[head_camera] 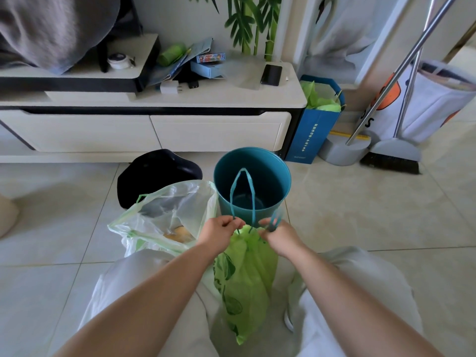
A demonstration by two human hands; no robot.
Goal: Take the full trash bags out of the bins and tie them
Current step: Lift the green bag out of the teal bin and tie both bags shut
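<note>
Head view: green bag (pixel 244 274) out of teal bin (pixel 251 181), hanging just in front of it. Left hand (pixel 219 234) pinches tall drawstring loop (pixel 242 191); right hand (pixel 280 238) pinches other loop, blurred. Advice: cinch neck, cross loops, knot low. White bag (pixel 164 220) left of bin, open, untied.

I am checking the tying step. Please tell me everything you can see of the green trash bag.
The green trash bag is thin, translucent plastic with darker green prints. It hangs out of the bin, between the person's knees, its mouth gathered shut. A teal drawstring loops up from the top. The left hand and right hand pinch the drawstring at the neck.
</note>
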